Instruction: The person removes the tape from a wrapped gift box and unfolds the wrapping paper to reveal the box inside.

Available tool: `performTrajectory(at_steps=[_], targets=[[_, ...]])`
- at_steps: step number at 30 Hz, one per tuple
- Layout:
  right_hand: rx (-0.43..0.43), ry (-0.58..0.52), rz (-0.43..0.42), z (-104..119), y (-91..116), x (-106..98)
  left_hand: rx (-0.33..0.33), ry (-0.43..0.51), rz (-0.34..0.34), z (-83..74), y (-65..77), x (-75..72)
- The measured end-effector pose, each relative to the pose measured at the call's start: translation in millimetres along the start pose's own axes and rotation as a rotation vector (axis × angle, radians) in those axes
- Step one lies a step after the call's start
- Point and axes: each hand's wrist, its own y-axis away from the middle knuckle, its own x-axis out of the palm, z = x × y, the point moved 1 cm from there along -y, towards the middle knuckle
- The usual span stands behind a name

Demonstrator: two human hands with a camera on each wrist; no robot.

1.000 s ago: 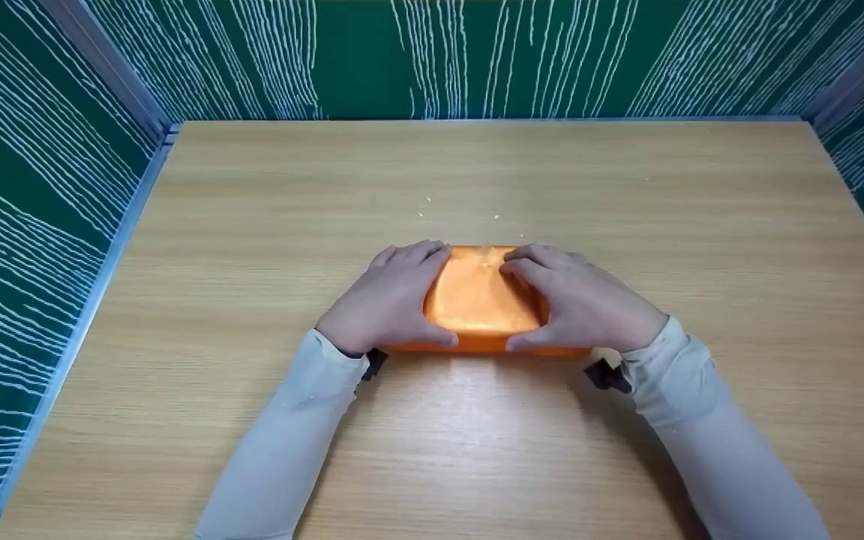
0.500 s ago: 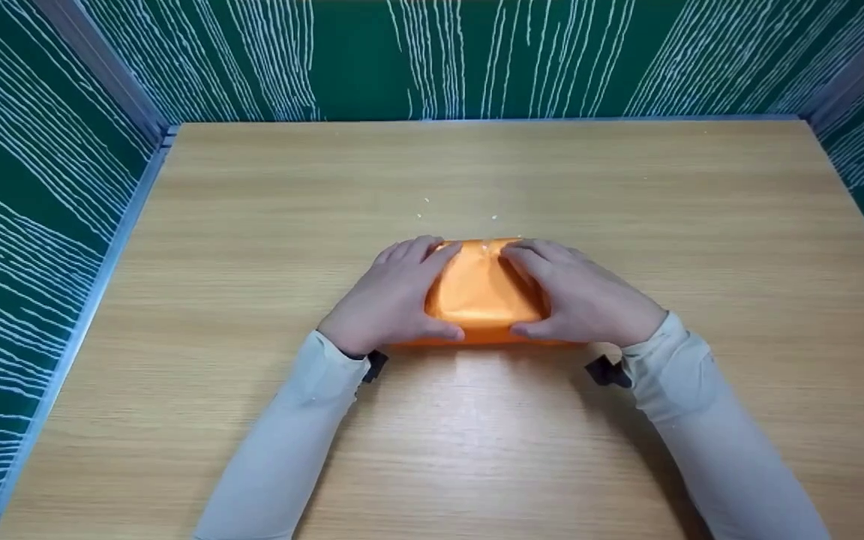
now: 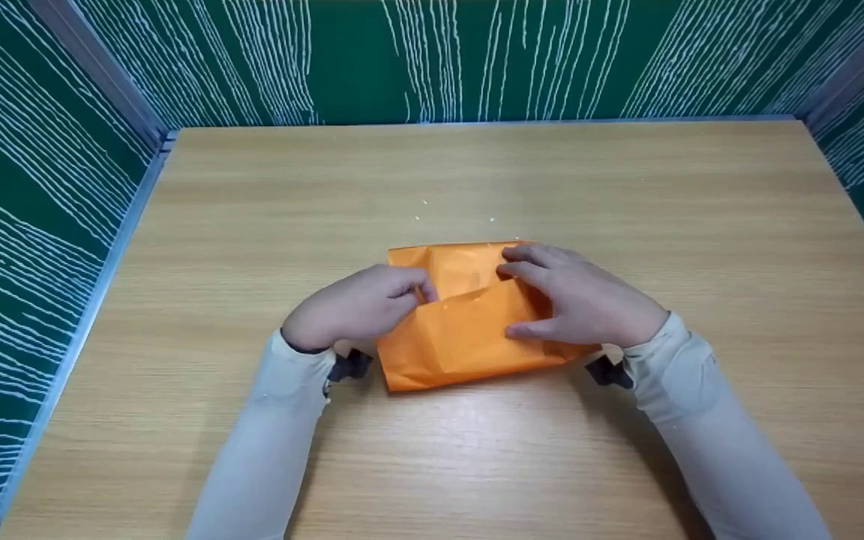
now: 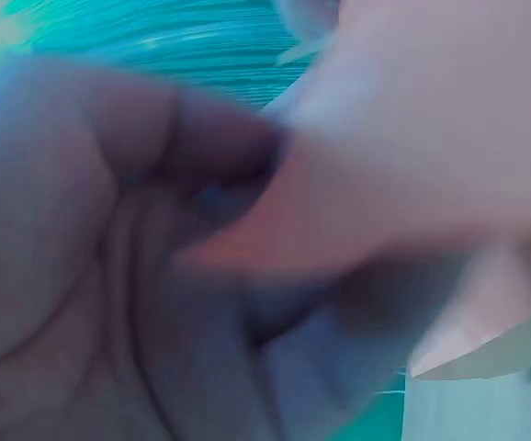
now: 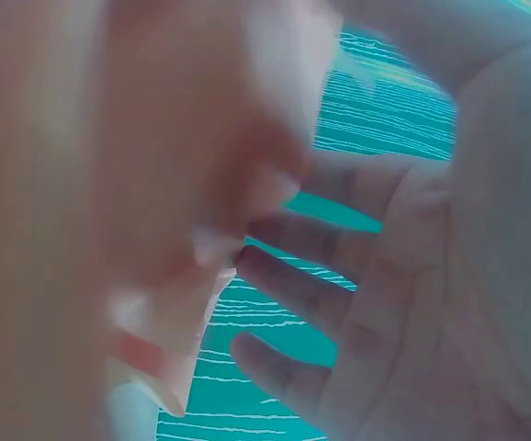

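Note:
A creased piece of orange paper (image 3: 469, 345) lies on the table in the head view, folded over so that its near layer has a raised free edge. My left hand (image 3: 364, 304) pinches that edge at the left, the index finger bent over it. In the left wrist view a paper corner (image 4: 275, 230) runs between the fingers, blurred. My right hand (image 3: 578, 292) holds the paper's right side, thumb on the near layer and fingers towards the far edge. The right wrist view shows its fingers (image 5: 302, 285) spread beside the paper (image 5: 183, 184).
The wooden table (image 3: 252, 187) spreads around the paper. Several tiny white specks lie just beyond it. Green walls (image 3: 357, 67) with white streaks stand at the back and sides, and a grey-blue rail (image 3: 102, 285) edges the table's left.
My left hand has left the paper's left end, moved slightly left, and now pinches a free edge. The rounded orange shape has opened out wider. My right hand stays nearly in place.

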Motion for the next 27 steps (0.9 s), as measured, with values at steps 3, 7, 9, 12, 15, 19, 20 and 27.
performTrajectory(at_steps=[3, 7, 9, 12, 15, 19, 20, 27], targets=[[-0.005, -0.006, 0.002, -1.1, 0.0, 0.3, -0.024, 0.041, 0.154, 8.1, 5.6, -2.8], [-0.022, -0.037, 0.002, -3.2, 0.4, 0.5, -0.086, 0.053, 0.307, 22.0, 11.5, 1.6], [-0.042, -0.054, -0.014, -4.6, 0.6, 0.2, -0.082, 0.038, 0.347, 26.0, 14.8, 7.1], [-0.074, -0.073, -0.049, -6.9, 1.0, -0.5, -0.065, 0.054, 0.398, 26.2, 19.6, 20.2], [-0.083, -0.080, -0.059, -8.5, 0.9, -1.0, -0.071, 0.076, 0.419, 22.2, 20.7, 35.7], [-0.052, -0.081, -0.036, -8.3, 1.8, -2.2, -0.049, -0.054, 0.261, 20.4, 14.3, 50.4], [-0.049, -0.084, -0.032, -8.3, 2.0, -2.4, -0.049, -0.105, 0.200, 21.1, 12.2, 52.5], [-0.076, -0.112, -0.038, -7.1, 6.7, -4.6, -0.135, -0.329, -0.104, 30.2, 2.5, 58.3]])
